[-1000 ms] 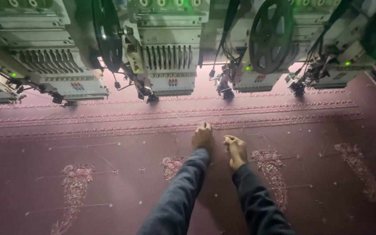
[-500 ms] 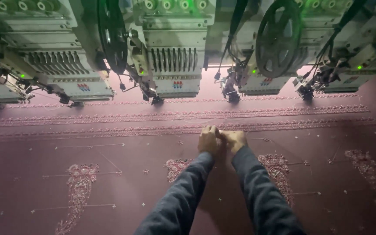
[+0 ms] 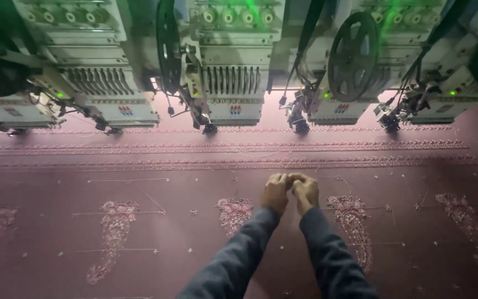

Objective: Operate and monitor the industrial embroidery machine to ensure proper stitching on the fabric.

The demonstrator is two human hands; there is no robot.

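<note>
Over the maroon embroidered fabric, below the embroidery machine heads, left hand and right hand meet, fingertips pinched together; whatever they pinch is too small to tell.

Maroon fabric with pink paisley embroidery lies stretched flat.
</note>
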